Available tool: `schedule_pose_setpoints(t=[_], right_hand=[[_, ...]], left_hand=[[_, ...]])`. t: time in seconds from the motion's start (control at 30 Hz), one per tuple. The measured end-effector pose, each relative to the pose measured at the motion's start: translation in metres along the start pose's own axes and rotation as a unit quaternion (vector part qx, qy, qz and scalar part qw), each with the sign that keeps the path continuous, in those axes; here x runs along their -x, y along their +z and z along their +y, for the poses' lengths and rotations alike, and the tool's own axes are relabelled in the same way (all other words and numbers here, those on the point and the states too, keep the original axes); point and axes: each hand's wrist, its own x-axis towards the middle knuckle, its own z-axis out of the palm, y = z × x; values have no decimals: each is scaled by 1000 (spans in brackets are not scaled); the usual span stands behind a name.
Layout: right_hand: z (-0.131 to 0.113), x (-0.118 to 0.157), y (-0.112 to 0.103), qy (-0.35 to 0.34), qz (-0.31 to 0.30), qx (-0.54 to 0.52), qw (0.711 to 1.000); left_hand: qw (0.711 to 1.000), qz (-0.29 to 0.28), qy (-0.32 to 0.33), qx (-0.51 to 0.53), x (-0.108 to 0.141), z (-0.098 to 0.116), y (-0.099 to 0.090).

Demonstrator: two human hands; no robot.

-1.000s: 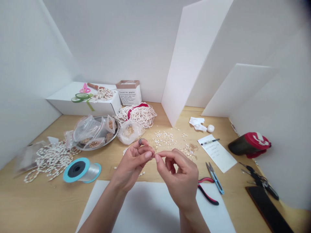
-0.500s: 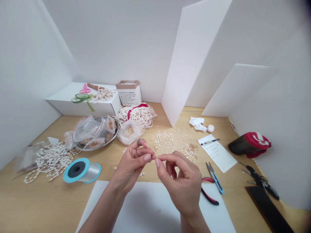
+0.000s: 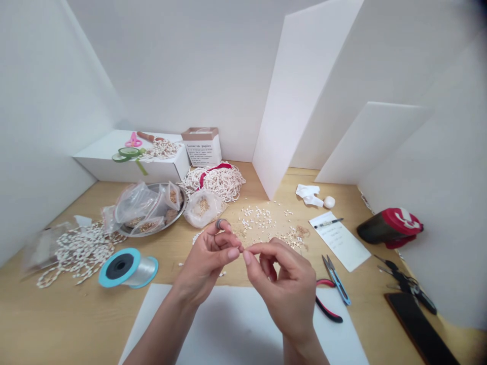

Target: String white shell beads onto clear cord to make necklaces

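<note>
The left hand (image 3: 207, 263) and right hand (image 3: 283, 289) meet in a narrow pinch just beyond a white paper sheet (image 3: 236, 329), their fingertips (image 3: 233, 254) closed on something too fine to make out. Small shell beads (image 3: 258, 219) lie scattered across the desk (image 3: 163, 258) ahead, and a spool of clear thread (image 3: 127, 267) sits to the left. So small a hold seems best kept steady, with relaxed wrists and the fingertips close together.
</note>
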Motion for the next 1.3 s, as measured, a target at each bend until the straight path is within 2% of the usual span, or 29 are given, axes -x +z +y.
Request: schedule_pose_setpoints(t=[0.27, 0.37, 0.5, 0.63, 0.8, 0.93, 1.1, 1.3], right_hand=[[-2, 0, -1, 18, -10, -15, 1000], [0, -3, 1, 41, 2, -15, 999], [13, -10, 7, 83, 23, -4, 996], [33, -22, 12, 121, 24, -3, 992], [44, -28, 11, 152, 25, -20, 988], [42, -27, 5, 146, 18, -7, 989], [37, -24, 2, 119, 4, 32, 992], [26, -18, 2, 78, -5, 35, 996]], left_hand=[[999, 11, 25, -37, 2, 0, 2], [998, 44, 25, -28, 3, -6, 8], [995, 102, 7, 16, -1, -20, 13], [993, 114, 7, 38, -11, -31, 9], [986, 124, -3, 110, -18, -28, 4], [984, 102, -3, 149, -16, -21, 5], [992, 96, 37, 73, -10, -17, 10], [993, 103, 41, 33, -10, -19, 8]])
